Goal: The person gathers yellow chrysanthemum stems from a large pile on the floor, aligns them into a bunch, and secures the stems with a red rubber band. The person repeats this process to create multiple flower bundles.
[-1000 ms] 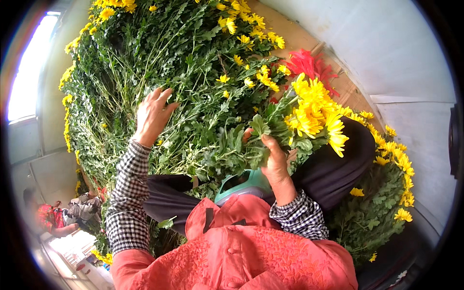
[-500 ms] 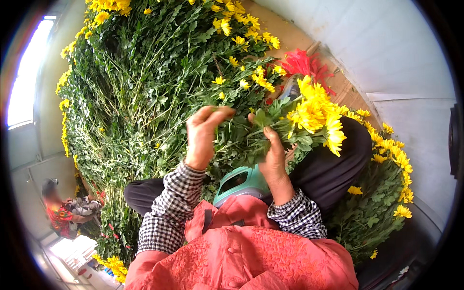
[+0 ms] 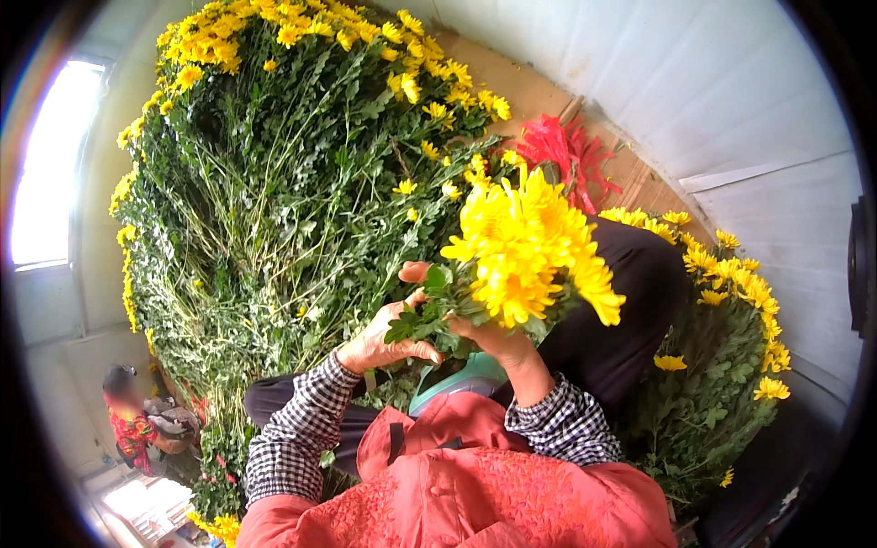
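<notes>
L hand (image 3: 379, 340) now lower, clasping stems w/ R hand (image 3: 498, 340); yellow bunch (image 3: 525, 251) lifted closer

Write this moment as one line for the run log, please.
left hand: holds leafy stems | right hand: grips bunch of yellow flowers | both hands close together | flower pile: ahead | red ties: behind the bunch

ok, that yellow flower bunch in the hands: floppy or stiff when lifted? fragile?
The yellow flower bunch probably holds fairly stiff: its heads stand up above the right hand without drooping. It is likely top-heavy, since the blooms crowd one end. The petals and leaves look delicate, so the left hand on the foliage could bruise them if it squeezes.
</notes>
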